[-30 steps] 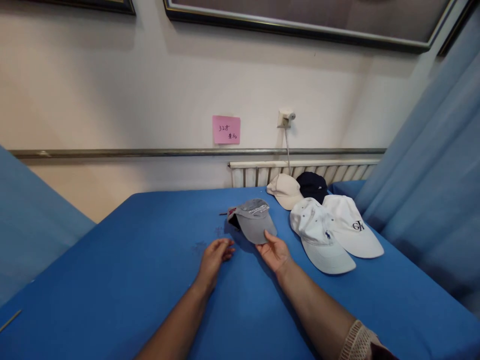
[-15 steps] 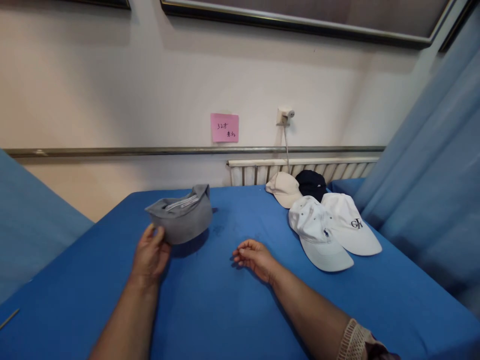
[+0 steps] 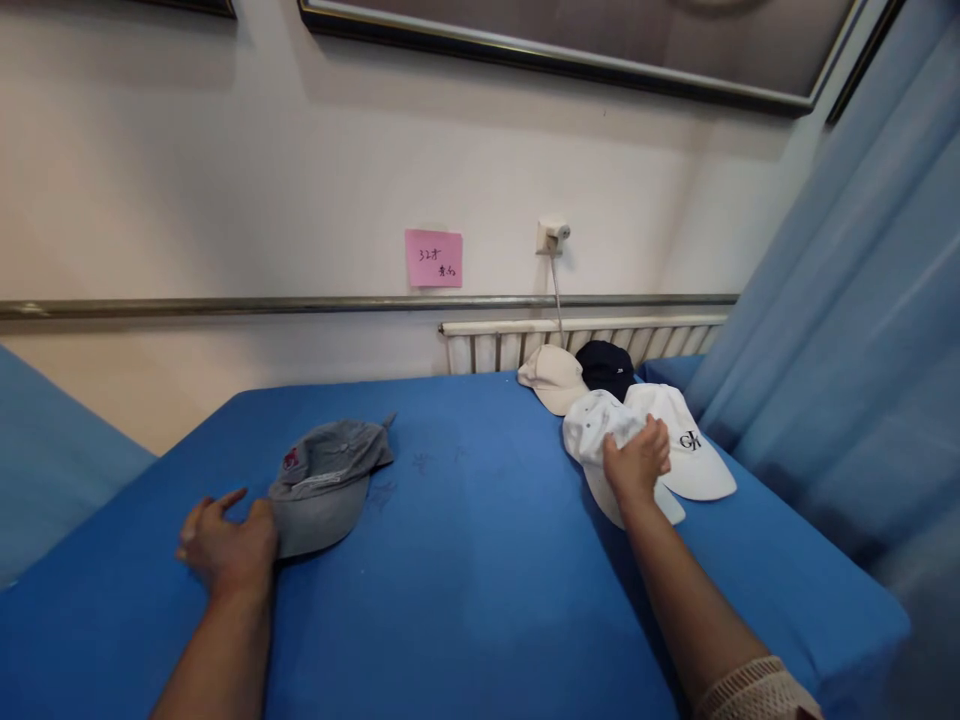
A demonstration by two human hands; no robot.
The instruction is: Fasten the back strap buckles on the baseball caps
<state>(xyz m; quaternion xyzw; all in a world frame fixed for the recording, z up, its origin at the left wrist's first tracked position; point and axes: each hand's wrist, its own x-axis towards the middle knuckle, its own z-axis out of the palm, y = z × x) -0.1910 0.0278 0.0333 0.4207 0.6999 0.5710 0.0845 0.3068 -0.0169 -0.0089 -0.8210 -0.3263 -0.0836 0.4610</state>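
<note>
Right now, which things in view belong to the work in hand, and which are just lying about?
Likely in the work:
gray baseball cap, beside the left hand
pale blue baseball cap, partly hidden by the right hand
beige cap, navy cap, white lettered cap, grouped with it

Only around it:
pink note
wall socket
radiator
framed picture
metal rail

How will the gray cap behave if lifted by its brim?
The gray cap will probably flop at the crown, whose fabric looks creased and slumped. Its brim seems stiffer, holding a smooth curve. Rolling looks unlikely with that wide brim.
</note>
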